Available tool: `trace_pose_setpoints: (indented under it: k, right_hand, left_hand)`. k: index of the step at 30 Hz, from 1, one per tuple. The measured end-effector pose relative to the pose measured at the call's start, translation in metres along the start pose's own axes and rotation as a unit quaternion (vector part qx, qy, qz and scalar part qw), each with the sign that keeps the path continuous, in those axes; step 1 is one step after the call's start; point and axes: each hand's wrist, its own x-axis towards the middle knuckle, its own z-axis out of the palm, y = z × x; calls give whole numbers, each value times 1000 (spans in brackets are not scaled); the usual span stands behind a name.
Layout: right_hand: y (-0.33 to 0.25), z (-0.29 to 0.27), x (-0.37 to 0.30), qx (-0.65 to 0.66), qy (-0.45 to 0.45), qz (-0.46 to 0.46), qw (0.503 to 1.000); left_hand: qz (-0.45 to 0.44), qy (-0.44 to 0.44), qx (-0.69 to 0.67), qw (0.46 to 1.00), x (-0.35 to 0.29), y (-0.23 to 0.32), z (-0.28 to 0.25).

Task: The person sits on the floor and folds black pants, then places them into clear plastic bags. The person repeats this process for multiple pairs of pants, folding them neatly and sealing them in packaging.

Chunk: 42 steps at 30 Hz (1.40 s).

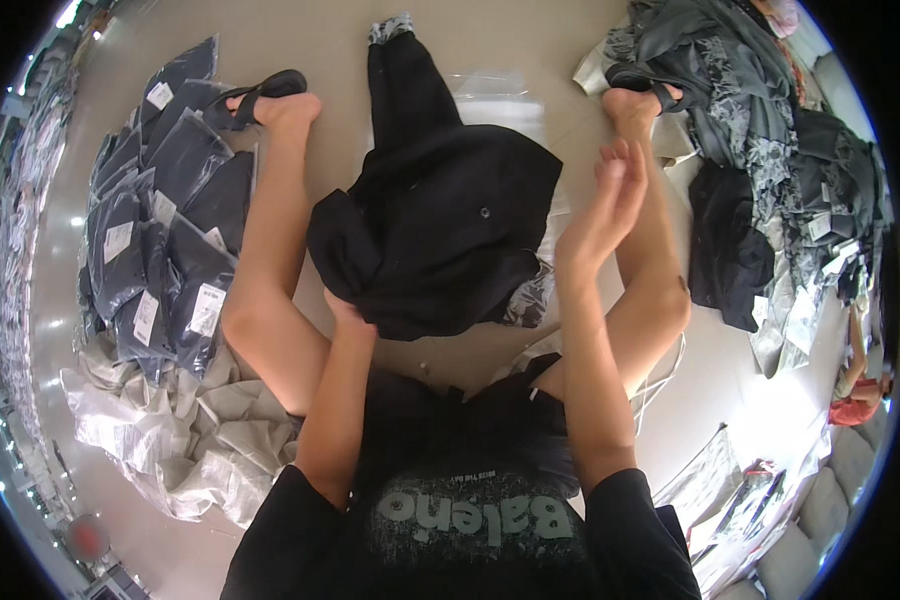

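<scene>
A black garment (440,230) with a sleeve stretched away from me lies between my legs. A grey-and-white patterned cuff (390,28) shows at the sleeve's far end, and a small round button (485,212) on the dark cloth. Similar patterned fabric (530,298) peeks out at the garment's near right edge. My left hand (350,315) grips the near left edge, its fingertips hidden by the cloth. Raised to the right of the garment and apart from it, my right hand (610,200) is open and empty, fingers stretched out. A clear plastic bag (505,105) lies partly under the garment.
Bagged dark garments (160,220) with white labels are heaped at the left, above a crumpled whitish sack (190,430). Loose grey and patterned garments (740,110) pile up at the right, beside a folded black garment (725,245). Another person (860,385) is at the far right.
</scene>
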Motion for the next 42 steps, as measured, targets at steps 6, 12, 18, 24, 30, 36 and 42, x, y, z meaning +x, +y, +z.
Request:
trace_pose_setpoints:
  k: [6, 12, 18, 24, 30, 36, 42]
  right_hand:
    - [28, 7, -30, -144, -446, -184, 864]
    - [-39, 31, 28, 27, -162, -263, 951]
    - [71, -5, -8, -248, -315, 238, 885]
    - [-74, 27, -4, 40, 1, -168, 985]
    - [-63, 22, -51, 65, -345, 159, 923]
    - [-103, 21, -20, 135, -193, -26, 972]
    - [-50, 4, 12, 138, -465, 357, 799]
  left_hand:
    - [58, -108, 7, 992, -16, 31, 53]
    - [189, -142, 107, 966, -16, 101, 118]
    - [296, -130, 220, 920, -15, 162, 161]
    - [368, -83, 346, 859, 15, 228, 208]
    - [395, -11, 462, 794, 55, 300, 239]
    - [494, 54, 509, 702, 35, 317, 243]
    - [425, -121, 782, 439, -92, 112, 200]
